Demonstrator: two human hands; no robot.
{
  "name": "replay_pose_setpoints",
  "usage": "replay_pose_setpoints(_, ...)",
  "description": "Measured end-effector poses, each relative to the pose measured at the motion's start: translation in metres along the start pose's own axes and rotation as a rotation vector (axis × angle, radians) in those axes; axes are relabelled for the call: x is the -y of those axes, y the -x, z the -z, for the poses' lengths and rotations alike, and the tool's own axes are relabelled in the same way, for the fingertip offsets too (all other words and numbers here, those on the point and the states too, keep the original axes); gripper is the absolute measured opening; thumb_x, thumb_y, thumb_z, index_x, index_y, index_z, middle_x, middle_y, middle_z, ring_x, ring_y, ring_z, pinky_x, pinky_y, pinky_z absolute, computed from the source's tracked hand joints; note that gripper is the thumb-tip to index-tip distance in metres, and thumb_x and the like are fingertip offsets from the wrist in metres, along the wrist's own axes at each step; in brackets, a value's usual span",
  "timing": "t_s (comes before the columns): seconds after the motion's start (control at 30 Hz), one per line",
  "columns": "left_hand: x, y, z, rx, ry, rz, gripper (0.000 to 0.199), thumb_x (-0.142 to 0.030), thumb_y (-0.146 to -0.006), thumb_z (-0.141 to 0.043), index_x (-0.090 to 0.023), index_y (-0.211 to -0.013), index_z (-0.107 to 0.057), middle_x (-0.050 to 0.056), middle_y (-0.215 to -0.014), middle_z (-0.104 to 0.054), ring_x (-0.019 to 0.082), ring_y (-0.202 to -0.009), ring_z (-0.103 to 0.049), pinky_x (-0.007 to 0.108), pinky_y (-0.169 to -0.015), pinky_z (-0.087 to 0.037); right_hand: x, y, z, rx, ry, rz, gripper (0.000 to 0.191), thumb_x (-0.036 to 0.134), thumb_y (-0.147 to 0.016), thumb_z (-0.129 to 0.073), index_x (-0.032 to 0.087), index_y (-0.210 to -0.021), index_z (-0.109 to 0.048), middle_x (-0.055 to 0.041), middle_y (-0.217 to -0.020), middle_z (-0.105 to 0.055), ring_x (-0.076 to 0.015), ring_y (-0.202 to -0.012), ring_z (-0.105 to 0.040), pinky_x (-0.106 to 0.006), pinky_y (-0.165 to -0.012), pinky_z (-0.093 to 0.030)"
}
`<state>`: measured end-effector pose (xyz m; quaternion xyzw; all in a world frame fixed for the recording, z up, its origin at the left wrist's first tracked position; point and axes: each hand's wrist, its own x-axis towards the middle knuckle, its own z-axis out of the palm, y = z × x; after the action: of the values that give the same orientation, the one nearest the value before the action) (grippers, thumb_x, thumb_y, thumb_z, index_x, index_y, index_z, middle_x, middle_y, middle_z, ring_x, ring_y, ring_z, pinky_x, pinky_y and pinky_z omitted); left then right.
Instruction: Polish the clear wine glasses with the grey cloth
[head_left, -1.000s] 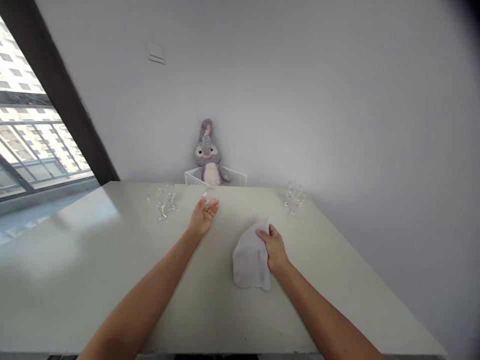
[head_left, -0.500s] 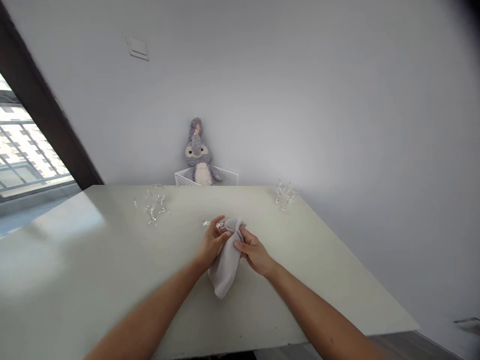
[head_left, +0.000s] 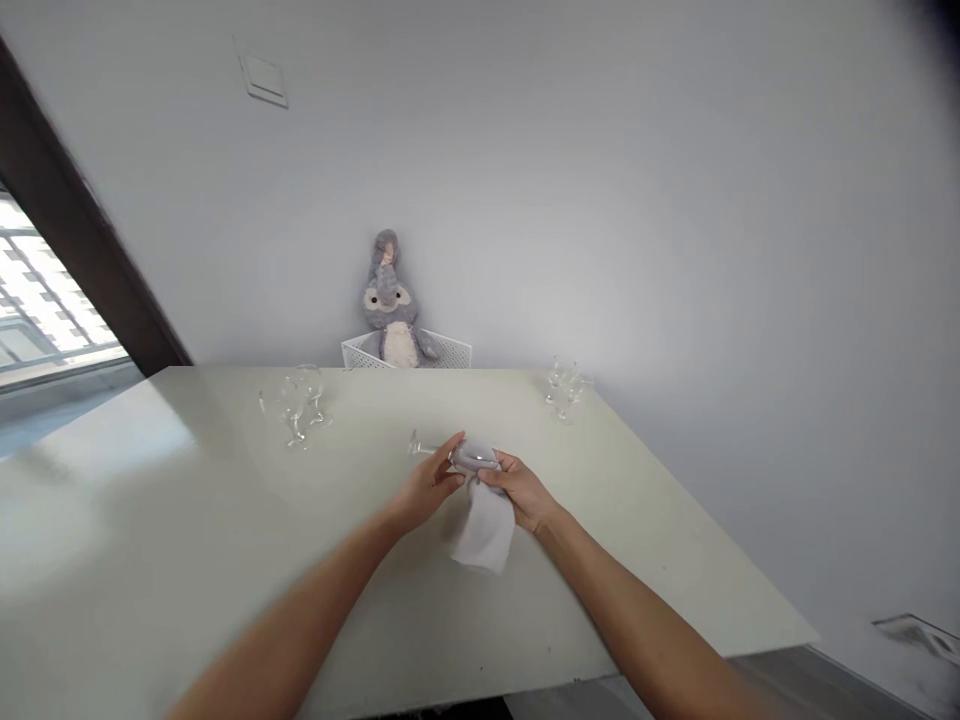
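A clear stemmed glass [head_left: 476,458] lies sideways above the table, with its foot to the left and its bowl to the right. My left hand [head_left: 426,492] holds it where the stem meets the bowl, thumb and fingers on either side. At the rim end, my right hand [head_left: 521,490] grips a light grey cloth [head_left: 486,532]. Part of that cloth seems to be inside the bowl, and the rest hangs below my right fingers. The right fingertips are partly hidden behind the glass and cloth.
On the white table [head_left: 360,620], clear stemmed glasses [head_left: 296,405] stand at the back left. More stemmed glasses [head_left: 564,388] are at the back right. Behind the far edge, a grey plush toy [head_left: 397,320] sits in a white perforated basket [head_left: 450,352] against the wall.
The cloth has slid right and now hangs beneath my right hand, so more of the bowl shows. The glass's stem and foot are more visible at left. My view has shifted slightly.
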<state>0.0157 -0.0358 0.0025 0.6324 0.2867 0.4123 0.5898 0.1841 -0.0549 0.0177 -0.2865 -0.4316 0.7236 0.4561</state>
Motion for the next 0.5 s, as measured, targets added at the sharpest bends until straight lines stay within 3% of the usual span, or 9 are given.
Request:
replay_pose_setpoints(0.17,0.001,-0.001,0.0,-0.115,-0.034,-0.062,0.055,-0.029,-0.071,-0.062,-0.023,-0.123,-0.043,0.008,-0.108,-0.054,0.018,-0.091,-0.053,0.031,-0.078,-0.045,0.003,0.003,-0.006,-0.012,0.274,0.059,0.039,0.03,-0.064,-0.067,0.018,-0.101,-0.06,0.0015,-0.069,-0.06,-0.0082,-0.052,-0.047,-0.02,-0.05,-0.035)
replay_pose_setpoints(0.3,0.001,-0.004,0.003,-0.182,0.053,-0.072,0.055,-0.026,-0.067,-0.066,-0.025,-0.118,-0.047,0.007,-0.111,-0.054,0.017,-0.09,-0.054,0.029,-0.078,-0.045,0.011,0.007,-0.011,-0.129,0.67,0.252,0.032,0.028,-0.067,-0.062,0.023,-0.098,-0.063,0.0005,-0.083,-0.063,-0.0155,-0.073,-0.053,-0.026,-0.065,-0.04)
replay_pose_setpoints(0.4,-0.002,-0.005,0.005,-0.238,0.087,-0.127,0.053,-0.025,-0.067,-0.066,-0.026,-0.116,-0.048,0.007,-0.124,-0.047,0.019,-0.101,-0.052,0.03,-0.082,-0.045,0.019,0.007,-0.008,-0.118,0.616,0.236,0.034,0.033,-0.071,-0.058,0.023,-0.104,-0.061,-0.0015,-0.09,-0.063,-0.0181,-0.082,-0.054,-0.029,-0.071,-0.041)
replay_pose_setpoints(0.5,-0.004,-0.004,0.006,-0.258,0.041,-0.167,0.051,-0.024,-0.069,-0.064,-0.027,-0.117,-0.048,0.007,-0.125,-0.047,0.021,-0.107,-0.049,0.032,-0.086,-0.044,0.022,0.006,-0.001,-0.122,0.544,0.195,0.032,0.038,-0.076,-0.052,0.022,-0.103,-0.062,-0.0021,-0.083,-0.064,-0.0173,-0.075,-0.055,-0.032,-0.07,-0.041)
